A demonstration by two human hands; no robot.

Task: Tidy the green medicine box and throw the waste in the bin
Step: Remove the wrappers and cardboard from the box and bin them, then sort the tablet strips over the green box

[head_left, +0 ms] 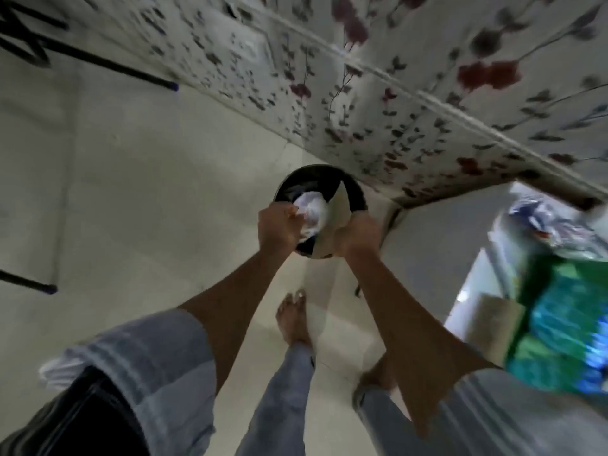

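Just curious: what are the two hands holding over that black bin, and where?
Left hand: crumpled white plastic, bunched at its near end. Right hand: beige card, by its lower edge.

Floral bedsheet (pixel 411 93) above pale tiled floor (pixel 148 192), black rods (pixel 108 65) left

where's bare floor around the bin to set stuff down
Left of the black bin, the pale floor lies bare out to the dark rack legs. Crowded: the floral bed edge hugs the bin's far side; both hands with waste cover its mouth.
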